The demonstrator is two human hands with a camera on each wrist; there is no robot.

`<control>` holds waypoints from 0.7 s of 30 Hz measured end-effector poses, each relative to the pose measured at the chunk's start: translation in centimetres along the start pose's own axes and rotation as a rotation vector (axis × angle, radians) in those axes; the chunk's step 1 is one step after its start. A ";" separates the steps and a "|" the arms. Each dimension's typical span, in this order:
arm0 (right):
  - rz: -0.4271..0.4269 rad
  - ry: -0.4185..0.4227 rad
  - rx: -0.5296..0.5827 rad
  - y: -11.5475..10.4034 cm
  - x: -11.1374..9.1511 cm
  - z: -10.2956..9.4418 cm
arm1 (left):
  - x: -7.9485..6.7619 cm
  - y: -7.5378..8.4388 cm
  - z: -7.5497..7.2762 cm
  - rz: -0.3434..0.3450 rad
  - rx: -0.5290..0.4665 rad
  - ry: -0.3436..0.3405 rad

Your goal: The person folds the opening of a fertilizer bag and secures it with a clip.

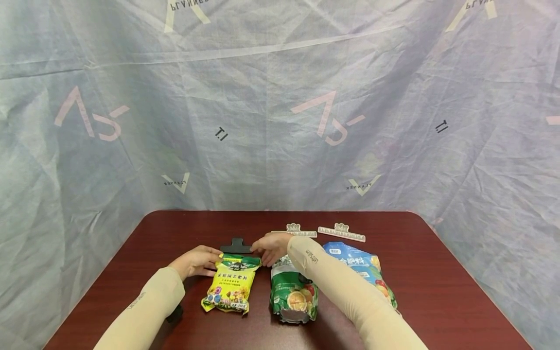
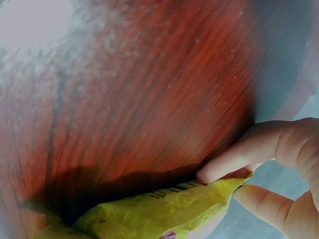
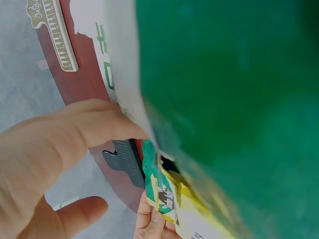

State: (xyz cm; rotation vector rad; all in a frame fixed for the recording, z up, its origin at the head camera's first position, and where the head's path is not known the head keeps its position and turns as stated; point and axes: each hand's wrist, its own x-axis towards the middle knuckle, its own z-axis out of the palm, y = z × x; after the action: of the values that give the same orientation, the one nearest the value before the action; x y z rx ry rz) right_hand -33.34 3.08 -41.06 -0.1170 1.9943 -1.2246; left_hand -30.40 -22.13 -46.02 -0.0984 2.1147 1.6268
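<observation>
Green bag (image 1: 286,289): 3 o'clock from yellow bag (image 1: 233,284). Left hand (image 1: 198,261) pinches latter, apparently steadying; right hand (image 1: 272,246) released. Likely next: grip 12-o'clock black clip (image 1: 236,246).

On the head feed I have my left arm (image 1: 142,306) and right arm (image 1: 350,284) sleeved and extended forward. My left hand (image 1: 199,261) is turned inward, fingertips (image 2: 212,172) pinched; my right hand (image 1: 273,245) points leftward, thumb (image 3: 82,214) spread from the extended forefinger (image 3: 99,124)

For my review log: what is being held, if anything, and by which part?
The left grip pinches the yellow bag by its top-left corner; the right grip shows no clear hold.
</observation>
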 end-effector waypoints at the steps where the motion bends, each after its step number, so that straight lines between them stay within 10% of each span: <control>1: 0.004 0.001 0.003 0.0 0.0 0.0 | 0.0 0.0 0.0 -0.003 -0.008 0.002; 21: 0.058 -0.039 -0.001 -0.2 -0.2 0.1 | 0.0 -0.3 -0.4 0.026 -0.065 0.014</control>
State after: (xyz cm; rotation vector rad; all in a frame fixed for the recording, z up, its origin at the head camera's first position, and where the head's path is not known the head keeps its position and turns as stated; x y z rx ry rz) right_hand -33.19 3.02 -40.80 -0.0816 1.9516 -1.1761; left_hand -30.38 -22.59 -46.24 -0.1042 2.0824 1.7147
